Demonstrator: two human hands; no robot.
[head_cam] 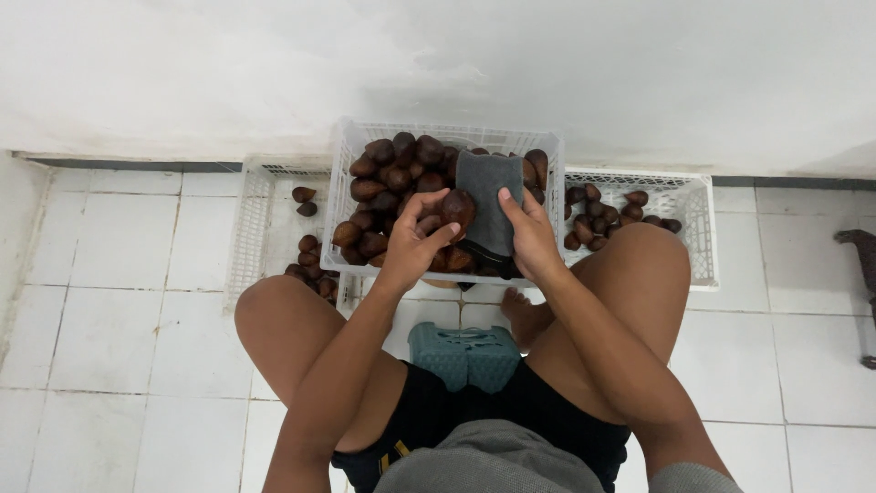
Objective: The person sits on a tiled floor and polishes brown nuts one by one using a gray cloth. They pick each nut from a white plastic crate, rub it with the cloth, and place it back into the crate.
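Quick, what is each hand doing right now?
Left hand: closed around a brown scaly fruit above the middle crate.
Right hand: gripping a grey cloth against that fruit.

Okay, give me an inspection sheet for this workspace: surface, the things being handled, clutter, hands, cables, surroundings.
Surface: white tiled floor.
Things in hand: brown scaly fruit gripped by the left hand; grey cloth under the right hand; both over the full middle crate.
Clutter: left crate holds a few fruits; right crate holds a small heap; teal plastic stool under the person.
Hands: bare, both busy.
Cables: nothing seen.
Surroundings: white wall; dark object at the right edge, unclear.
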